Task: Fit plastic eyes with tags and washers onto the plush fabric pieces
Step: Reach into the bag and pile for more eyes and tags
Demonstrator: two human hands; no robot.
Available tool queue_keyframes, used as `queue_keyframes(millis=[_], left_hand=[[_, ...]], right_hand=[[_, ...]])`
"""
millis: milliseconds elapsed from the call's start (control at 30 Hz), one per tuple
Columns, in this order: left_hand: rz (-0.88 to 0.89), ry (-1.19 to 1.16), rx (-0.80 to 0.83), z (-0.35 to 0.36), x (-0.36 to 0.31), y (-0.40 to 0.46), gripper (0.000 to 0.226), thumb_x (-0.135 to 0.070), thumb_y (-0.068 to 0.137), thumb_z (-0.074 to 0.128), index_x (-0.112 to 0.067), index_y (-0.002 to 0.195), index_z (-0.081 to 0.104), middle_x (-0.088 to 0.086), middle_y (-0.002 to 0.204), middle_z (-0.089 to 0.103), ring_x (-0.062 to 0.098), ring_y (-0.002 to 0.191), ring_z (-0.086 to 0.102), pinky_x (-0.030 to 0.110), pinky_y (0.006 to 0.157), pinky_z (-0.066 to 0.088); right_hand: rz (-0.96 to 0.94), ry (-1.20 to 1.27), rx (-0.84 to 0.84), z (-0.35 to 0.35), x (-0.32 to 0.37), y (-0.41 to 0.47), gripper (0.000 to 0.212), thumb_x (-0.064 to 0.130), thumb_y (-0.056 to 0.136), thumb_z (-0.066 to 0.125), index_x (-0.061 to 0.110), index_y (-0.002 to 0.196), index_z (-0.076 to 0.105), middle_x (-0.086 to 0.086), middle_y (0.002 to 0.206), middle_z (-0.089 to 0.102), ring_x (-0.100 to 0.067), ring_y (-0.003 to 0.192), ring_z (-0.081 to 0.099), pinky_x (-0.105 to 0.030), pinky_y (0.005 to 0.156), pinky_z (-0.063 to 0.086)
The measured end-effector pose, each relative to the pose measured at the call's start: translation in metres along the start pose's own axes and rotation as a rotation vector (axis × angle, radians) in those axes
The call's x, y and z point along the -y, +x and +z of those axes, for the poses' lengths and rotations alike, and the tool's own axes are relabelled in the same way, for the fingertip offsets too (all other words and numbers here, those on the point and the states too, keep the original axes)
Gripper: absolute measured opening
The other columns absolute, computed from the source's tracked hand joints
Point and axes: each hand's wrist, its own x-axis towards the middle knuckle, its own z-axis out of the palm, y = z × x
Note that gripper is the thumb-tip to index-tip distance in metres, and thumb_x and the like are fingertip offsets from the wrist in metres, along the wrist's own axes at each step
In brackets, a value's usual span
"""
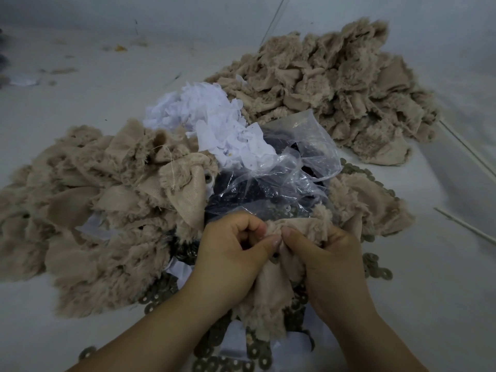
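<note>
Both hands hold one beige plush fabric piece (271,288) at the lower centre. My left hand (230,251) pinches its top edge with thumb and curled fingers. My right hand (322,253) grips the same piece from the right, thumb pressed near my left thumb. A small dark part, perhaps an eye or washer (275,255), shows just under the thumbs. Round metal washers (257,353) lie scattered below the hands. A clear plastic bag (281,167) holding dark plastic eyes sits just beyond the hands. White paper tags (214,116) are heaped behind it.
A pile of beige plush pieces (88,210) lies at the left, and a bigger one (335,89) at the back right. More washers (375,269) lie right of my hands. Thin white sticks (467,149) lie on the grey table (442,304) at the right.
</note>
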Motion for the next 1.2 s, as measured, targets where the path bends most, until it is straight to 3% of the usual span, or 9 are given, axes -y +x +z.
queue_keyframes(millis=[167,300,433,500,567,667,833,1067,1200], left_hand=[[-0.020,-0.018,0.038,-0.0014,-0.0043,0.0023,0.019,0.005,0.078,0.077,-0.009,0.068,0.068,0.019,0.067,0.066,0.045,0.066,0.064,0.057,0.063,0.054],[-0.026,-0.024,0.036,-0.0017,-0.0042,0.0029,0.019,0.006,0.077,0.077,-0.009,0.068,0.069,0.018,0.067,0.067,0.046,0.069,0.064,0.057,0.065,0.054],[-0.083,-0.085,0.014,-0.0005,-0.0047,0.0010,0.014,0.000,0.076,0.080,-0.009,0.071,0.070,0.024,0.074,0.068,0.044,0.072,0.066,0.059,0.069,0.054],[-0.098,-0.119,0.015,-0.0007,-0.0047,0.0014,0.012,-0.004,0.074,0.081,-0.007,0.072,0.070,0.027,0.077,0.068,0.049,0.075,0.066,0.061,0.071,0.054],[-0.083,-0.121,0.026,-0.0015,-0.0054,0.0018,0.017,-0.018,0.070,0.082,-0.006,0.073,0.071,0.026,0.074,0.068,0.044,0.070,0.066,0.052,0.068,0.057],[-0.067,-0.100,0.041,-0.0027,-0.0058,0.0021,0.021,-0.030,0.066,0.080,-0.011,0.071,0.072,0.022,0.070,0.068,0.028,0.062,0.061,0.039,0.061,0.051],[-0.078,-0.084,0.049,-0.0028,-0.0023,0.0030,0.012,-0.008,0.077,0.081,-0.011,0.070,0.072,0.023,0.072,0.068,0.027,0.062,0.060,0.039,0.061,0.052],[-0.099,-0.074,0.047,-0.0027,-0.0020,0.0027,0.016,-0.003,0.077,0.080,-0.010,0.068,0.070,0.025,0.072,0.066,0.025,0.061,0.058,0.038,0.061,0.050],[-0.241,-0.216,0.044,-0.0015,-0.0025,0.0054,0.016,0.000,0.074,0.079,-0.009,0.064,0.070,0.031,0.075,0.067,0.030,0.064,0.061,0.039,0.065,0.053]], right_hand=[[0.009,-0.018,-0.017,-0.0007,0.0000,-0.0012,0.009,0.007,0.083,0.075,0.010,0.074,0.077,-0.016,0.072,0.074,-0.032,0.069,0.073,-0.040,0.062,0.061],[-0.076,-0.131,-0.071,-0.0011,0.0006,-0.0023,0.010,0.009,0.081,0.078,0.017,0.075,0.078,-0.009,0.069,0.074,-0.029,0.067,0.072,-0.038,0.059,0.061],[-0.131,-0.162,-0.020,-0.0023,0.0018,-0.0009,0.015,0.006,0.085,0.075,0.020,0.079,0.077,-0.005,0.074,0.075,-0.025,0.070,0.072,-0.031,0.059,0.060],[-0.098,-0.129,0.023,-0.0028,0.0021,0.0001,0.012,0.008,0.085,0.075,0.020,0.082,0.077,-0.008,0.078,0.075,-0.031,0.076,0.072,-0.042,0.065,0.062],[-0.070,-0.119,0.078,-0.0039,0.0018,0.0012,0.005,0.020,0.080,0.076,0.022,0.084,0.078,-0.008,0.082,0.076,-0.032,0.081,0.073,-0.046,0.072,0.062],[-0.062,-0.131,0.114,-0.0042,0.0012,0.0020,0.012,0.031,0.075,0.075,0.026,0.085,0.080,-0.005,0.085,0.077,-0.028,0.082,0.074,-0.046,0.075,0.062],[-0.041,-0.083,0.078,-0.0053,-0.0027,0.0020,0.014,0.033,0.073,0.075,0.026,0.083,0.081,-0.010,0.083,0.077,-0.037,0.083,0.072,-0.050,0.075,0.061],[0.004,-0.050,0.065,-0.0061,-0.0036,0.0027,0.013,0.027,0.075,0.076,0.018,0.083,0.080,-0.014,0.083,0.076,-0.040,0.082,0.072,-0.056,0.076,0.060],[0.001,-0.030,0.063,-0.0088,-0.0060,0.0027,0.007,0.009,0.085,0.075,0.014,0.085,0.079,-0.017,0.084,0.075,-0.043,0.083,0.071,-0.058,0.076,0.059]])
